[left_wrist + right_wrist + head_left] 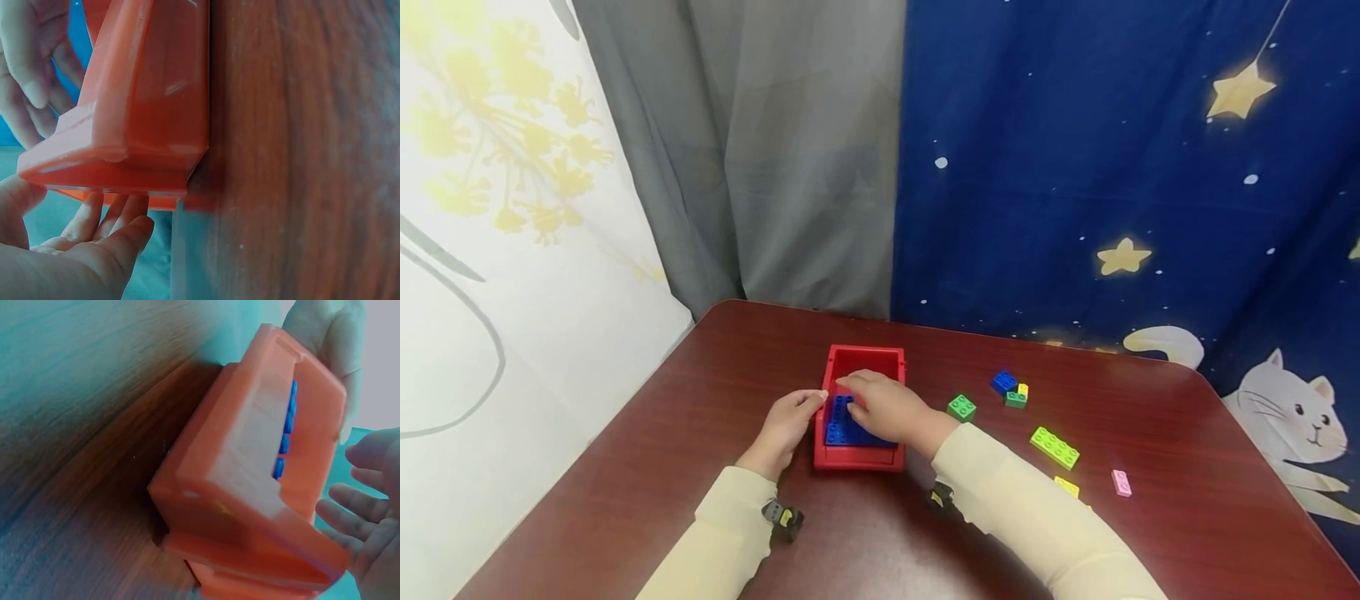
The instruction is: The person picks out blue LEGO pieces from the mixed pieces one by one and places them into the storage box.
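Note:
A red plastic box point(859, 460) stands on the table, with a blue studded building plate point(837, 435) lying inside it. At the box's left side, my left hand point(781, 429) grips the rim, thumb at the upper edge and fingers against the outer wall point(169, 106). My right hand point(891, 408) reaches in over the right rim and hides part of the blue plate. Its fingers look loose and spread in the right wrist view, where blue studs point(284, 444) show past the box wall.
Loose building bricks lie right of the box: green point(961, 407), blue point(1003, 382), a small green one point(1016, 400) beside a yellow point(1023, 389), lime point(1055, 447), yellow point(1066, 486) and pink point(1122, 483). Curtains point(820, 167) hang behind the dark wooden table point(737, 350).

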Demonstrator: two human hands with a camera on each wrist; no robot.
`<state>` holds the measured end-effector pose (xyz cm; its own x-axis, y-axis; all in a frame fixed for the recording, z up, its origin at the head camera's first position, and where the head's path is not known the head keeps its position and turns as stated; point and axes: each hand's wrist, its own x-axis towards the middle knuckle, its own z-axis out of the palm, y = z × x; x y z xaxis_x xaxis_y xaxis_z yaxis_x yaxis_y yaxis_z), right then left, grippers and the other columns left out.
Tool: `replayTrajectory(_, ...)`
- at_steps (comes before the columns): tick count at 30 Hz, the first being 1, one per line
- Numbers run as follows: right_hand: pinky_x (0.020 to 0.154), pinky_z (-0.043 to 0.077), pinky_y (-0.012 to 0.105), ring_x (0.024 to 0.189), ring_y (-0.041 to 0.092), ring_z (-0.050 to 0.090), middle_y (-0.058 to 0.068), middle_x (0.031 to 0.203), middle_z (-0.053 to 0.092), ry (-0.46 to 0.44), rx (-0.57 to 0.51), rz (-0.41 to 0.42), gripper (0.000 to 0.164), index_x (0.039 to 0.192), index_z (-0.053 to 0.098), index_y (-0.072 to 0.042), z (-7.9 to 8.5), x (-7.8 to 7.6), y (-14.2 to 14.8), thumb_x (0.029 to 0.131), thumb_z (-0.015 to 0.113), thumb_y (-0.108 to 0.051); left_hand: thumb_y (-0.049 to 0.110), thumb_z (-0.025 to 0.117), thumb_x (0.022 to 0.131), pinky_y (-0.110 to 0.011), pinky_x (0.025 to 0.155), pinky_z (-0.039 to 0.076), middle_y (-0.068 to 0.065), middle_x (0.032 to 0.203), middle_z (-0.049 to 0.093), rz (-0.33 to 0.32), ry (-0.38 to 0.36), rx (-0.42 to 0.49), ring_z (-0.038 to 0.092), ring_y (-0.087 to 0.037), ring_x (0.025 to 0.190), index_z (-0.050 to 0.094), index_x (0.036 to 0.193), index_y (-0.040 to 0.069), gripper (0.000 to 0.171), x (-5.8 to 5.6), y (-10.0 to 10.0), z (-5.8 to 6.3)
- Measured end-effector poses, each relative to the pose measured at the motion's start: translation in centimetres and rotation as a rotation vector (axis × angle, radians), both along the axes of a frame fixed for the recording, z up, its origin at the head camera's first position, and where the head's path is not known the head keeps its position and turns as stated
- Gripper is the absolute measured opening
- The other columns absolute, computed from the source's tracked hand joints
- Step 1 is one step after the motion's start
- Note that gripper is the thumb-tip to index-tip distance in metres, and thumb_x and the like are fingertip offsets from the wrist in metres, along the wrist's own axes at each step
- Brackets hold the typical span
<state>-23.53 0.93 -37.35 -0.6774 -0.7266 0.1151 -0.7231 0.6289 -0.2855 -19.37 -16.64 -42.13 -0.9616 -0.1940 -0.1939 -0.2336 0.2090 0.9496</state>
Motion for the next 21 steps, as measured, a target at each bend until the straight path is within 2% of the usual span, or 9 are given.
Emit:
replayTrajectory(6,0.104,0.044,0.037,0.128,0.021,0.050,0.007,0.136,0.055,0.033,-0.048,0.010,0.049,0.140,0.051,-0.013,0.6,0.6,0.8,0.093,0.064,-0.019,0.036,0.052,0.099,-0.054,0.104,0.041,-0.021,0.135,0.051,-0.004,-0.003,-0.002,0.047,-0.039,0.123,0.052,0.134,0.002,0.049,0.1,-0.3,-0.1)
replayTrajectory(15,0.101,0.046,0.038,0.129,0.021,0.049,0.006,0.138,0.053,0.030,-0.130,-0.030,0.047,0.140,0.050,-0.016,1.3,1.4,3.6,0.094,0.061,-0.020,0.037,0.050,0.099,-0.054,0.103,0.042,-0.021,0.136,0.050,-0.009,-0.014,-0.003,0.047,-0.039,0.124,0.050,0.136,0.003,0.050,0.1,-0.1,-0.2)
replayTrajectory(21,0.099,0.048,0.037,0.124,0.021,0.053,0.007,0.133,0.057,0.128,-0.217,-0.050,0.046,0.137,0.054,-0.012,1.5,1.4,5.6,0.092,0.064,-0.015,0.037,0.050,0.099,-0.054,0.103,0.041,-0.021,0.137,0.049,-0.007,-0.020,0.002,0.046,-0.039,0.125,0.050,0.136,0.004,0.050,-0.1,0.0,0.0)
